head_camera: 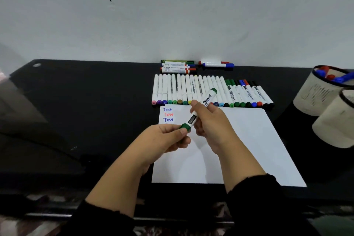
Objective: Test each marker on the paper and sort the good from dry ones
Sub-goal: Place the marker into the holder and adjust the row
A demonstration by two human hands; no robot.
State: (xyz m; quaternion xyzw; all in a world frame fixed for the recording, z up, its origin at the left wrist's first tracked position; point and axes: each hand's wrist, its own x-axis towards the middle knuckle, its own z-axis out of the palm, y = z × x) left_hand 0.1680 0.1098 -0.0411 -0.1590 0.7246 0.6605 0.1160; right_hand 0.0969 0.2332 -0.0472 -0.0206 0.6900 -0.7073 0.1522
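2 hands hold 1 white-barrelled green whiteboard marker [201,110] above the white paper sheet [249,140]. Left hand [164,140] pinches the marker's green cap [185,127] at the near, lower end. Right hand [210,126] curls its fingers round the barrel middle; the green far end sticks up past the thumb, tilted toward the row of markers [210,90] on the black table [95,101]. Paper's top left shows 3 "Test" words [168,114], 2 blue, 1 red.

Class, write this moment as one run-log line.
step: uncapping | left hand: pinches green cap | right hand: grips white green-capped whiteboard marker | white paper sheet: three "Test" words, blue, red, blue
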